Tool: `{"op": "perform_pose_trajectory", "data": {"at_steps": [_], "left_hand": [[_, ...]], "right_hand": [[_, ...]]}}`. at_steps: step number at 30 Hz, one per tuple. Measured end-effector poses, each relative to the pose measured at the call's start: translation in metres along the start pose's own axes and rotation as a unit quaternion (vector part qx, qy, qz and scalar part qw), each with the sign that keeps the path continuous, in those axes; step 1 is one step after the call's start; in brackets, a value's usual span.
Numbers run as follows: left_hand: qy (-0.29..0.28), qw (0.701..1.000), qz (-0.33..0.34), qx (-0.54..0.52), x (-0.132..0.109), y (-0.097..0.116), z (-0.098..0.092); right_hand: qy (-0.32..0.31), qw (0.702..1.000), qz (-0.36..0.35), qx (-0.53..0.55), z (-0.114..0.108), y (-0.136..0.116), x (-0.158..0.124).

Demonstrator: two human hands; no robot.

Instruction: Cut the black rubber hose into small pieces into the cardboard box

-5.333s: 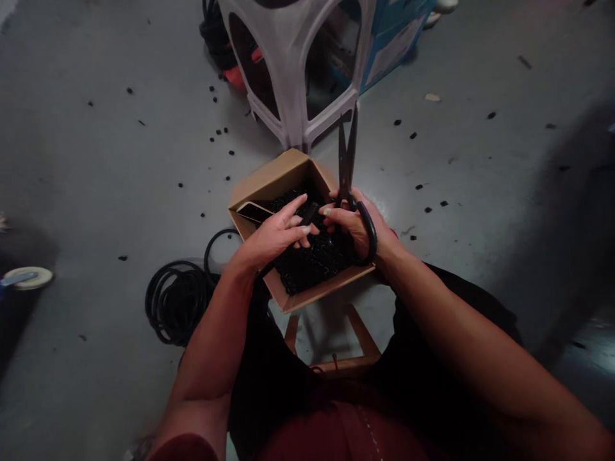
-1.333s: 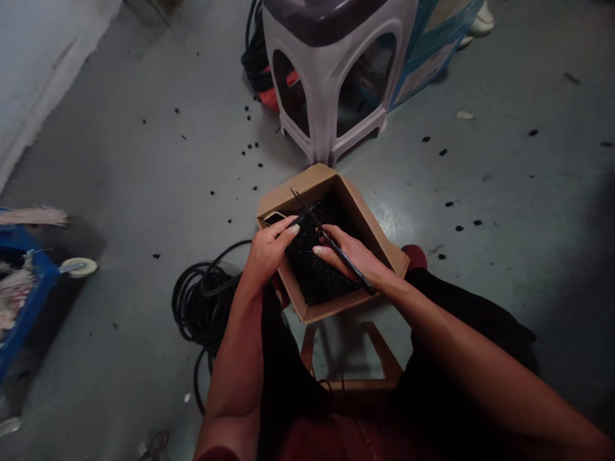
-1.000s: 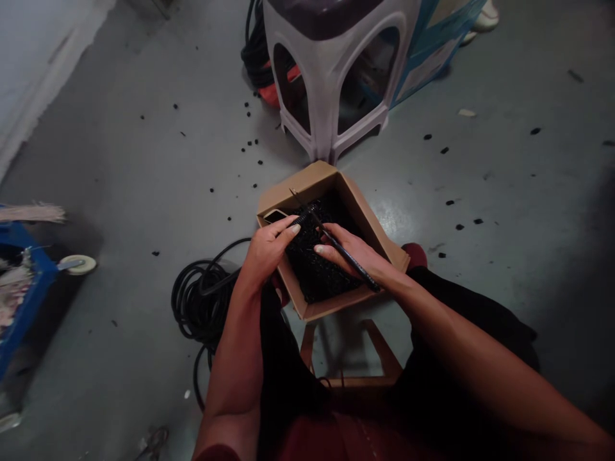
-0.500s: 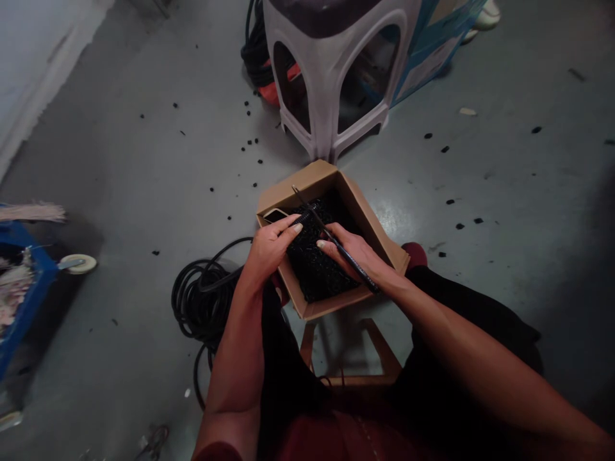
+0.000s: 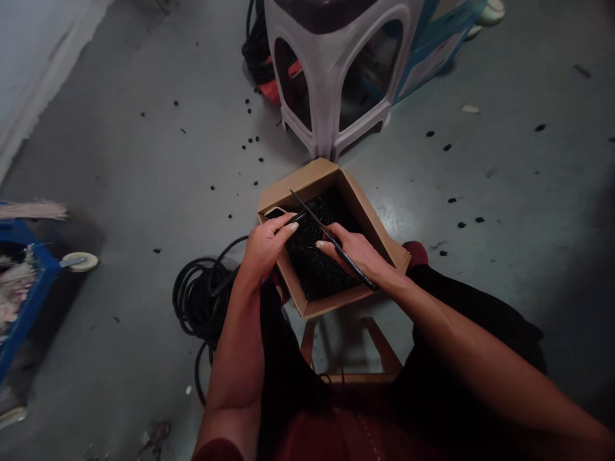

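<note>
A cardboard box (image 5: pixel 379 221) holding many small black pieces (image 5: pixel 312 262) stands below both hands. My left hand (image 5: pixel 273 243) is at the box's left side, its thumb and fingers closed on a dark ribbed strip (image 5: pixel 300 216) that points right. In my right hand (image 5: pixel 348 248) is a long, thin dark tool (image 5: pixel 356 267), slanting up and left across the box. The tool's tip lies above the strip, and a small gap shows between strip and tool. Partly behind my left fingers, a pale-edged phone-like object (image 5: pixel 275 212) rests in the box's upper-left corner.
Coiled black cable (image 5: pixel 199 298) lies on the floor at the left. A grey plastic stool (image 5: pixel 327 77) stands beyond the box, beside a blue carton (image 5: pixel 427 61). A blue wheeled cart (image 5: pixel 24 320) is at far left. Small black bits are scattered on the floor.
My left hand has shifted slightly left with the strip, away from the tool. The tool's tip has swung a little to the left.
</note>
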State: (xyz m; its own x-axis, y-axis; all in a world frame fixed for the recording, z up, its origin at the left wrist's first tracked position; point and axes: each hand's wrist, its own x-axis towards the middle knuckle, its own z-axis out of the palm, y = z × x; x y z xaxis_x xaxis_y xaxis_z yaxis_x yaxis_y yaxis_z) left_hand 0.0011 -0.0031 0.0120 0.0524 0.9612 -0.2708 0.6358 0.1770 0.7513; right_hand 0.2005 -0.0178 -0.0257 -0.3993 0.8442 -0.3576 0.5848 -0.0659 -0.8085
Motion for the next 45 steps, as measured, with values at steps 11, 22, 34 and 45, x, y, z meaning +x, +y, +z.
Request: {"op": "perform_pose_trajectory", "data": {"at_steps": [11,22,34,45], "left_hand": [[-0.003,0.997,0.006,0.075,0.003,-0.006,0.002],[-0.012,0.997,0.02,0.073,0.006,-0.004,0.006],[0.019,0.999,-0.012,0.034,0.006,-0.003,0.005],[0.013,1.0,0.018,0.022,0.006,-0.003,0.01]], "right_hand": [[0.002,1.0,0.014,-0.028,-0.001,0.004,-0.003],[-0.012,1.0,0.023,-0.017,-0.008,0.0,-0.005],[-0.031,0.997,0.046,0.047,-0.01,-0.002,-0.008],[-0.065,0.998,0.019,0.018,-0.009,0.0,-0.011]]}}
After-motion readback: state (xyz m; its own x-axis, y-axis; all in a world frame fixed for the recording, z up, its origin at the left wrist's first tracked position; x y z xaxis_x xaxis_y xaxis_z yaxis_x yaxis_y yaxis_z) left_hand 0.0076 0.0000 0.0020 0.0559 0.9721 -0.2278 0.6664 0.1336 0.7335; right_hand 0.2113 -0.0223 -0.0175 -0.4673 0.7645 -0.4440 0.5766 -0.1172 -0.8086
